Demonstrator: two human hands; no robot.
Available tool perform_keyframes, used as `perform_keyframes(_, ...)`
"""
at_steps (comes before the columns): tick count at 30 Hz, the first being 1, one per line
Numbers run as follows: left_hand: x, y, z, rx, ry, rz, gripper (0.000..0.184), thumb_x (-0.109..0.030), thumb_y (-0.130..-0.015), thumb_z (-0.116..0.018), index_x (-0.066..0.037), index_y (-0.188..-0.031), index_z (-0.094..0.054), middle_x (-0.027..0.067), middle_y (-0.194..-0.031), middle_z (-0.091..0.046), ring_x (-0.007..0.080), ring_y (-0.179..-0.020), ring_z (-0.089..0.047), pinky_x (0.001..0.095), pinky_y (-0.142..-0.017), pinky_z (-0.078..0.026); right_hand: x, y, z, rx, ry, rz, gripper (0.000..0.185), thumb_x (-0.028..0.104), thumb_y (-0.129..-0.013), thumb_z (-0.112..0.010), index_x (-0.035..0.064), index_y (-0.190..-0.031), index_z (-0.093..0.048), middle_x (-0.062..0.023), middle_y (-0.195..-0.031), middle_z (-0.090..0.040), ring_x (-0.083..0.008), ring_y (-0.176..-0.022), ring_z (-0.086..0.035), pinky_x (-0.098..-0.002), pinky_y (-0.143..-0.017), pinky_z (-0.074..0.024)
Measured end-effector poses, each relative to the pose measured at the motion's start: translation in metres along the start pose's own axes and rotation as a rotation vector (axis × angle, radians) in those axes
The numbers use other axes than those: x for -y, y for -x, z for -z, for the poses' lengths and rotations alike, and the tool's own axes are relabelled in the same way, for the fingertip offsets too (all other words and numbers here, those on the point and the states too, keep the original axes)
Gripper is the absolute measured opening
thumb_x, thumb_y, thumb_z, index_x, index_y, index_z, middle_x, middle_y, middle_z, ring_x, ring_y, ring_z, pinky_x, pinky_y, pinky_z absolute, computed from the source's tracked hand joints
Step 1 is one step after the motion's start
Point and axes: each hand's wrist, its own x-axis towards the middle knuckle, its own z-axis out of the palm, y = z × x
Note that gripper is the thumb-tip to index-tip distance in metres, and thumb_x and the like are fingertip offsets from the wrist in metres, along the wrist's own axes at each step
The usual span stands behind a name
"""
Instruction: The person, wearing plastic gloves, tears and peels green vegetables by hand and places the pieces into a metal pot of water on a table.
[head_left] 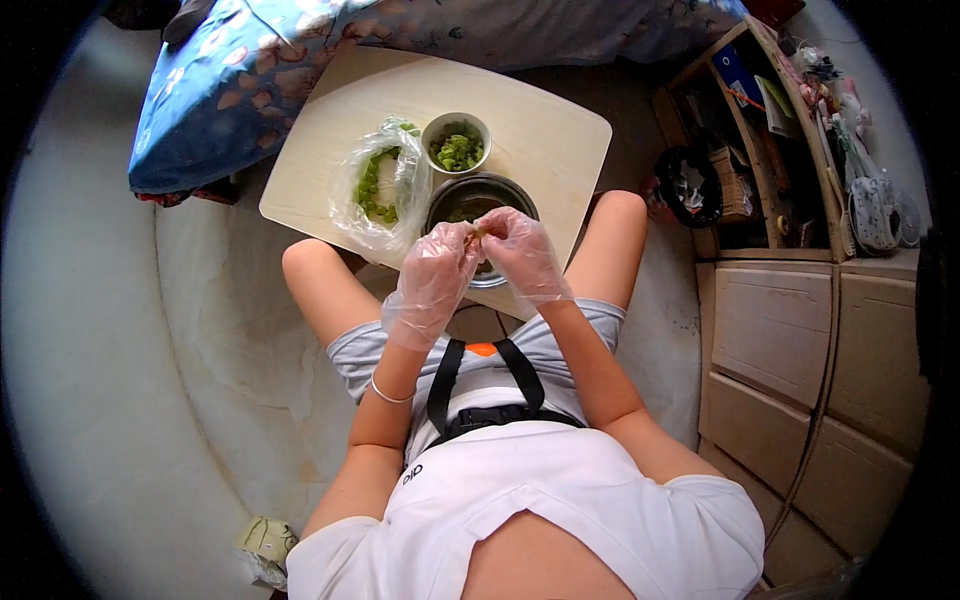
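Both of my hands wear clear plastic gloves and meet above a dark-rimmed metal bowl (512, 190) at the table's near edge. My left hand (438, 265) is closed, its fingertips pinched together. Against it, my right hand (522, 258) is pinched too. Whatever small piece sits between the fingertips is too small to name. The bowl seems to hold liquid with green bits, partly hidden by my hands. Just beyond stands a white bowl (485, 158) with green pieces (458, 150) in it. To its left, an open clear plastic bag (410, 185) contains small green pieces (370, 195).
The pale table (555, 130) stands between my knees. Behind it is a bed or couch with a blue floral cover (215, 115). On the right are a wooden shelf (765, 190), a black-lined bin (690, 187) and cardboard-coloured boxes (770, 320). A pale bag-like object (265, 540) lies at lower left.
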Motion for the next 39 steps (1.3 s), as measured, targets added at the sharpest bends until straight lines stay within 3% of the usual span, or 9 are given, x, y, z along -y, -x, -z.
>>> perform_keyframes(7,0.003,0.003,0.005,0.085,0.074,0.006,0.013,-0.011,-0.086,-0.063,-0.003,-0.097,-0.061,0.0173,-0.086,-0.064,0.0338,-0.08,-0.063,0.0415,-0.07,-0.051,0.02,0.005,0.009,0.103,0.29,0.131,0.011,0.005,-0.079,-0.061,-0.0017,-0.088,-0.06,-0.0189,-0.081,-0.064,-0.0307,-0.075,-0.064,-0.0351,-0.068,-0.0497)
perform_keyframes(14,0.007,0.004,0.003,0.067,0.183,0.041,0.012,-0.011,-0.084,-0.063,-0.004,-0.094,-0.061,0.015,-0.085,-0.061,0.0335,-0.079,-0.061,0.0415,-0.071,-0.05,0.023,0.003,0.014,0.198,0.189,0.086,0.013,0.002,-0.078,-0.059,-0.0025,-0.09,-0.061,-0.0149,-0.079,-0.065,-0.0231,-0.073,-0.063,-0.033,-0.07,-0.0497)
perform_keyframes(17,0.004,0.005,0.007,0.068,0.176,0.055,0.018,-0.007,-0.084,-0.064,-0.002,-0.101,-0.061,0.0173,-0.088,-0.063,0.0329,-0.079,-0.062,0.0398,-0.07,-0.051,0.013,0.0,0.015,0.222,0.108,0.048,0.018,0.0,-0.077,-0.058,-0.0027,-0.094,-0.061,-0.0119,-0.08,-0.065,-0.0189,-0.074,-0.062,-0.0318,-0.072,-0.0502)
perform_keyframes(19,0.001,0.007,0.006,0.047,0.195,0.109,0.026,-0.006,-0.082,-0.066,-0.005,-0.108,-0.059,0.0134,-0.09,-0.061,0.0302,-0.077,-0.063,0.0385,-0.07,-0.052,0.012,-0.001,0.017,0.289,0.048,-0.055,0.021,-0.003,-0.08,-0.058,-0.0014,-0.101,-0.06,-0.0046,-0.088,-0.064,-0.0105,-0.081,-0.059,-0.0261,-0.074,-0.0501)
perform_keyframes(22,-0.003,0.005,0.009,-0.011,0.033,-0.09,0.025,-0.01,-0.081,-0.066,-0.007,-0.105,-0.059,0.0105,-0.095,-0.06,0.0296,-0.079,-0.062,0.0371,-0.067,-0.052,0.004,-0.004,0.016,0.307,0.023,-0.021,0.03,-0.002,-0.075,-0.055,-0.0014,-0.104,-0.06,-0.013,-0.089,-0.067,-0.0186,-0.084,-0.064,-0.0312,-0.077,-0.0507)
perform_keyframes(32,0.005,0.004,0.008,0.049,0.027,-0.248,0.024,-0.01,-0.078,-0.068,-0.009,-0.101,-0.061,0.0082,-0.092,-0.06,0.0267,-0.078,-0.063,0.0349,-0.063,-0.053,0.008,-0.011,0.024,0.507,0.121,-0.189,0.033,0.003,-0.076,-0.058,0.0005,-0.109,-0.06,-0.0121,-0.095,-0.068,-0.0184,-0.083,-0.065,-0.0303,-0.076,-0.0514)
perform_keyframes(35,0.01,0.007,0.004,0.068,0.14,-0.132,0.021,-0.006,-0.08,-0.066,-0.008,-0.1,-0.062,0.0097,-0.086,-0.059,0.024,-0.073,-0.062,0.0317,-0.061,-0.052,-0.002,-0.012,0.031,0.534,-0.089,-0.195,0.028,0.005,-0.08,-0.061,-0.0017,-0.107,-0.058,-0.0104,-0.091,-0.066,-0.0163,-0.081,-0.063,-0.0288,-0.073,-0.0516)
perform_keyframes(38,0.013,0.013,-0.001,0.108,0.46,0.154,0.016,-0.004,-0.086,-0.061,-0.003,-0.101,-0.061,0.007,-0.078,-0.059,0.0158,-0.065,-0.059,0.0266,-0.056,-0.049,-0.002,-0.01,0.033,0.494,-0.311,-0.27,0.025,0.006,-0.082,-0.063,-0.002,-0.104,-0.056,-0.0081,-0.087,-0.064,-0.0135,-0.078,-0.061,-0.0272,-0.071,-0.0517)
perform_keyframes(39,0.015,0.015,-0.005,0.136,0.714,0.34,0.014,-0.005,-0.088,-0.059,-0.001,-0.102,-0.061,0.0052,-0.078,-0.059,0.0118,-0.063,-0.057,0.0243,-0.054,-0.047,-0.002,-0.009,0.033,0.472,-0.371,-0.286,0.022,0.007,-0.083,-0.064,-0.0013,-0.102,-0.057,-0.0077,-0.086,-0.064,-0.013,-0.076,-0.061,-0.0267,-0.07,-0.0518)
